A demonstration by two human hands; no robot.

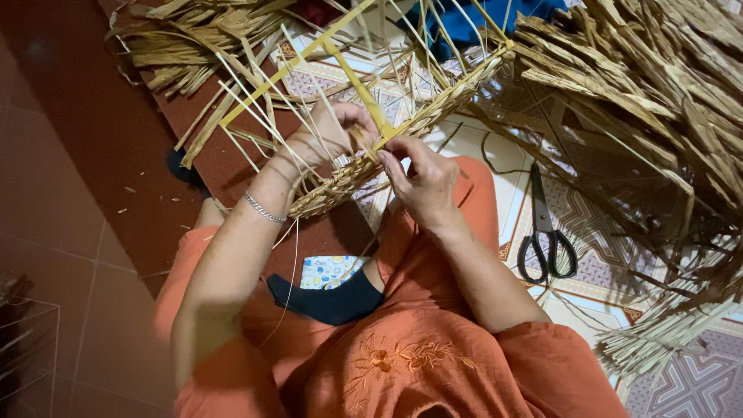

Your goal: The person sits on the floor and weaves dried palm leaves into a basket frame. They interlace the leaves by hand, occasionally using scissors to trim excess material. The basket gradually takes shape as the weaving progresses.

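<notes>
Cloth in orange, stitched with a small flower pattern, fills the near edge, and a dark sock [331, 300] shows between the knees. Both forearms reach up and away from it, bent at the elbows, a thin silver bracelet [265, 209] circling the left wrist. The left hand [329, 133] curls over the top of the woven basket rim [364, 166], fingers closed on a flat straw strand. The right hand [422, 179] sits just beside it (thumb and forefinger pinched on the same rim), so the two hands nearly touch. The rim is a tight, ridged band of pale dried fibre running diagonally, braced by a yellow frame [352, 73], with loose strands fanning out. To the right, black-handled scissors [546, 236] lie shut on the patterned floor mat [495, 166]. Beyond, heaps of dry straw [642, 85] spread out, coarse and ragged.
</notes>
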